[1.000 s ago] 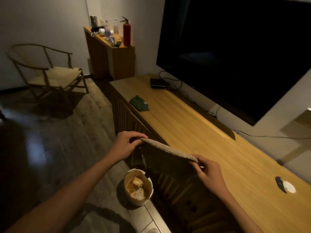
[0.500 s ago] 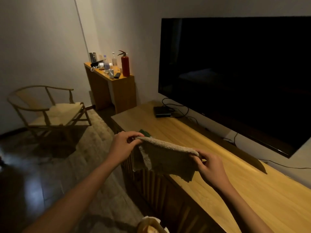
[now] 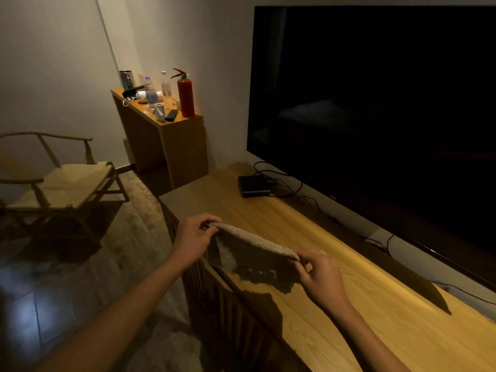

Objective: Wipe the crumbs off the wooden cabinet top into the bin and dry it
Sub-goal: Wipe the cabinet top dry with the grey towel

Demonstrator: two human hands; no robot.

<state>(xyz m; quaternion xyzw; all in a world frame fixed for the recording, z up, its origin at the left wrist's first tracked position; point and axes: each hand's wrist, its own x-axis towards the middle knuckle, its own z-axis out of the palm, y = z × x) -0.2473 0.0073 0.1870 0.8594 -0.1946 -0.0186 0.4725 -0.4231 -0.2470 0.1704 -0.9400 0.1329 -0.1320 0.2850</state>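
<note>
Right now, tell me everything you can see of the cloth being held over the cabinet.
The cloth is a beige-grey, fuzzy, towel-like piece, folded over so that a thick edge runs along its top. The left hand pinches one upper corner and the right hand pinches the other, stretching it between them. It hangs down in the air above the front edge of the wooden cabinet top, casting a shadow there. Its lower edge looks uneven and does not appear to touch the wood.

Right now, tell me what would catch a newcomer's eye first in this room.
The huge dark television fills the right wall above the long wooden cabinet. In the foreground the left hand and right hand stretch a beige cloth over the cabinet's front edge. A red fire extinguisher stands on the far side table.
</note>
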